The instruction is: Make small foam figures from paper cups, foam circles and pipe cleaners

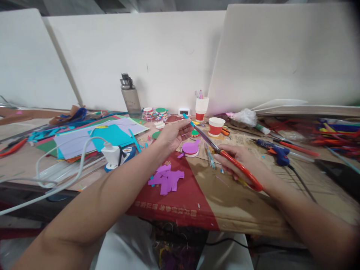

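Hidden: the right hand [242, 165] covers most of the handles of the red-handled scissors [225, 155]; only part of the loops shows past the fingers (the far ends of both forearms run out of the bottom of the picture).
Hard to make out: whether the blades are parted or shut on the strip cannot be told; the print on the red cardboard [174, 204] is too small to read.
Thing in hand: a thin teal paper strip [189, 120], narrow and straight, its upper end poking past the left fingertips, lying along the scissor blades.
Left hand [173, 133]: raised above the counter [19, 157], fingers curled, pinching the strip near its top.
Right hand: wrapped around the scissor handles, blades pointing up and left toward the strip.
Nearby: purple paper scraps [166, 180] lie on the red cardboard below the hands; a red-and-white paper cup [216, 126] stands just behind; a blue glue gun [274, 152] rests to the right.
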A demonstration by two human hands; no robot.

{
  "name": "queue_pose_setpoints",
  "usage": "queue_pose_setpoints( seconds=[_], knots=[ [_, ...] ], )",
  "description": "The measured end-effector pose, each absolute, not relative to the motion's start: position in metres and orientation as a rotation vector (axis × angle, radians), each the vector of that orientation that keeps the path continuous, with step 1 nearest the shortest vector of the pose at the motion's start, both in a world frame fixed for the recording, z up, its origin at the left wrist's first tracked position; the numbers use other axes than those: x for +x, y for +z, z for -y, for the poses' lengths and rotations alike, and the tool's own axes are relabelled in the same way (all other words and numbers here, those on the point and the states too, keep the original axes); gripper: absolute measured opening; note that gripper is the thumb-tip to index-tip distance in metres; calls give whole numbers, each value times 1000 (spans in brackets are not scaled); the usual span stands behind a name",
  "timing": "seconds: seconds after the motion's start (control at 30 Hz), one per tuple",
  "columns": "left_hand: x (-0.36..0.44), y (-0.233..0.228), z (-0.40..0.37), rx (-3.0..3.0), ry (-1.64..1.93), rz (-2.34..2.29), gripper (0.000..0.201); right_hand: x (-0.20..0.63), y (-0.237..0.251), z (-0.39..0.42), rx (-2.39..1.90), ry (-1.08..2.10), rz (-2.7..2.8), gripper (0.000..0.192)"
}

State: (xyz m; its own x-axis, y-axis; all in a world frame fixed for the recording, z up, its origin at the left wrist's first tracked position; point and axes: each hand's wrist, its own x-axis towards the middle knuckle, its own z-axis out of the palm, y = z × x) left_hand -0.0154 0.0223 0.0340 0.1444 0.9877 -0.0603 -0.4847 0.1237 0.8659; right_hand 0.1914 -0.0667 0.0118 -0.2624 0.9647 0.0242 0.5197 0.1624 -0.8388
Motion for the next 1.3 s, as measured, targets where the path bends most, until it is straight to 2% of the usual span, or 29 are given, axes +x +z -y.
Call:
queue_pose_setpoints(
  seconds=[0.83, 1.3],
  knots=[
    [-13, 34, -21, 823, 1262, -777, 4, 186, 15, 69, -1348, 816, 1918, 28],
    [-15, 33, -23, 807, 1254, -783, 6, 186, 19, 71, -1370, 656, 2012, 35]
  ],
)
